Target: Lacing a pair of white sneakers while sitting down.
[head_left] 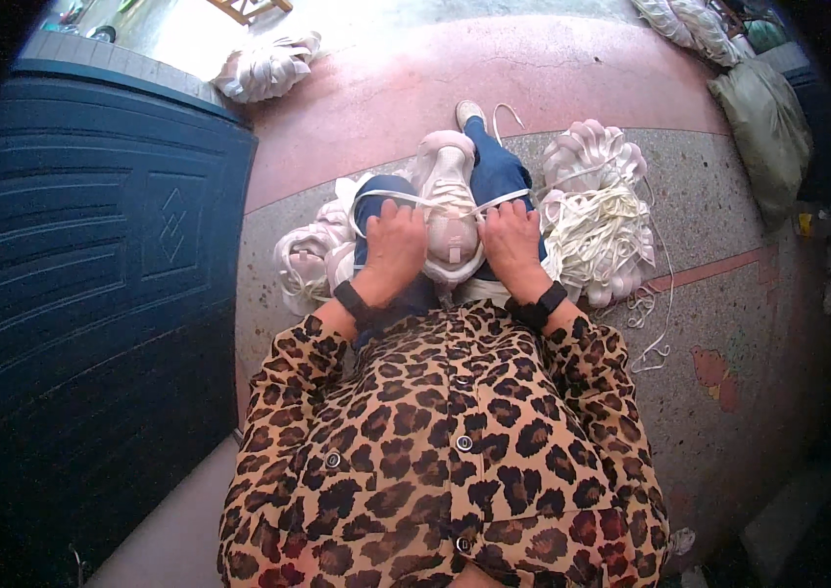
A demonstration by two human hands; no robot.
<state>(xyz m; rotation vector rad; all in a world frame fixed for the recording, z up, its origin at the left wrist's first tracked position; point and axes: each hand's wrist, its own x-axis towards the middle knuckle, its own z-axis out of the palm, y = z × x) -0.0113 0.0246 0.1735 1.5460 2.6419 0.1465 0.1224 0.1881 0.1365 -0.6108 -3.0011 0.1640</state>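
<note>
A pale pink sneaker [448, 186] lies on my lap between my knees, toe pointing away. My left hand [394, 245] rests on its left side, fingers curled over a white lace [381, 196] that runs across the shoe. On the right side, my right hand [512, 242] pinches the other end of that lace, pulled taut toward the right. Both wrists wear black bands.
A heap of white laces [604, 235] and pink sneakers [587, 152] sits at my right; more pink sneakers [306, 257] at my left. A dark blue door [92, 255] stands left. Another sneaker pile [268, 69] lies farther off, a green sack [768, 127] at right.
</note>
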